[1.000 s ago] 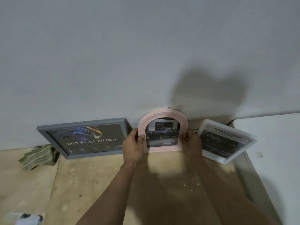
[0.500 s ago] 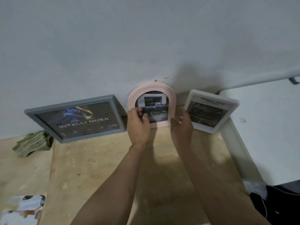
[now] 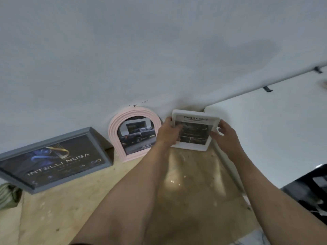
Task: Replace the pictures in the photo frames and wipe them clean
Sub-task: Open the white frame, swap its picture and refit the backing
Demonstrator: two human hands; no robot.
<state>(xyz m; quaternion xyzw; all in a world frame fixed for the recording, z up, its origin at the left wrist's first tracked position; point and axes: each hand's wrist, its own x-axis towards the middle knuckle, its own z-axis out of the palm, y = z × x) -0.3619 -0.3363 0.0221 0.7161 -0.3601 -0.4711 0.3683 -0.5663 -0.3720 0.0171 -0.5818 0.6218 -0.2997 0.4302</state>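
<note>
Three frames lean against the pale wall on a wooden tabletop (image 3: 74, 206). A white square frame (image 3: 194, 147) with a dark car print stands at the right; my left hand (image 3: 168, 132) grips its left edge and my right hand (image 3: 225, 135) holds its right edge. Beside it, untouched, stands a pink arched frame (image 3: 134, 112) showing a dark pickup truck. Farther left is a wide grey frame (image 3: 53, 138) with a dark poster reading INTELLI NUSA.
A green striped cloth (image 3: 8, 194) lies at the far left edge. A white table (image 3: 274, 131) adjoins the wooden one on the right, with a black object (image 3: 311, 190) at its near corner. A thin conduit (image 3: 265, 87) runs along the wall.
Both hands left the pink arched frame, which stays leaning on the wall, and moved right to take hold of the white square frame. The view shifted right and lower.
</note>
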